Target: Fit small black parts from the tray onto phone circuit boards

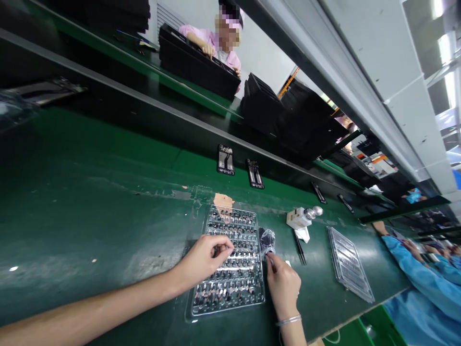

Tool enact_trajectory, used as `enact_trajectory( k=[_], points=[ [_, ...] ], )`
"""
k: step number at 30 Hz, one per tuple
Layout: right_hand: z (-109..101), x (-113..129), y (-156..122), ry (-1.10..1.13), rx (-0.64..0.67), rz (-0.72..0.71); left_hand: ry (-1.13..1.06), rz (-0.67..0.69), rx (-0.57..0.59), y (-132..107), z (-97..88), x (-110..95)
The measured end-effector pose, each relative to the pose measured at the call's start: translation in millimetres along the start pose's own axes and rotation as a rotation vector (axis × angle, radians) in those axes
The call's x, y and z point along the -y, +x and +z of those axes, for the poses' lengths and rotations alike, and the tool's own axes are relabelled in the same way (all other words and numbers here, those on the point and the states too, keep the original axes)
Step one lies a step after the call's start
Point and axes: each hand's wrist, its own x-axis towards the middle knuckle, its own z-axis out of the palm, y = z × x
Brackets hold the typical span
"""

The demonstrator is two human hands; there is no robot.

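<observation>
A transparent plastic tray (pixel 226 311) lies on the green bench mat (pixel 90 216), holding several rows of small dark metal-and-plastic parts (pixel 234 226). My left hand (pixel 205 259) hangs over the tray's middle, its fingertips pinched together; nothing shows between them. My right hand (pixel 283 286) rests at the tray's right edge. Its fingers pinch a crumpled piece of transparent plastic film (pixel 268 242). Fine black tweezers (pixel 299 247) lie just beyond that hand.
A white holder with steel knobs (pixel 302 216) stands on the mat beside a stacked transparent tray (pixel 349 264). Dark phone frames (pixel 225 159) lie on the raised shelf. Black trays (pixel 194 62) stand beyond it with a co-worker (pixel 209 43). Blue-sleeved people (pixel 414 269) work at the right.
</observation>
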Motion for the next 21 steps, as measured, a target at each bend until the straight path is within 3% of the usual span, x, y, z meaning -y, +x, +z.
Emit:
enact_trajectory(
  k=[4,8,12,16,21],
  points=[
    [4,1,4,-0.024,-0.009,0.002,-0.053,-0.018,-0.002,1,1.1,0],
    [-9,7,2,0.016,-0.045,0.031,-0.171,-0.076,0.013,1,2.1,-2],
    [-38,31,0,0.426,-0.038,0.129,-0.232,-0.123,0.086,-1,4.1,-4],
    [-56,64,3,0.712,0.071,0.012,-0.247,-0.136,0.107,-2,6.4,-6],
    [-51,79,3,0.761,0.075,-0.085,-0.257,-0.143,0.129,-4,5.4,-9]
  ],
)
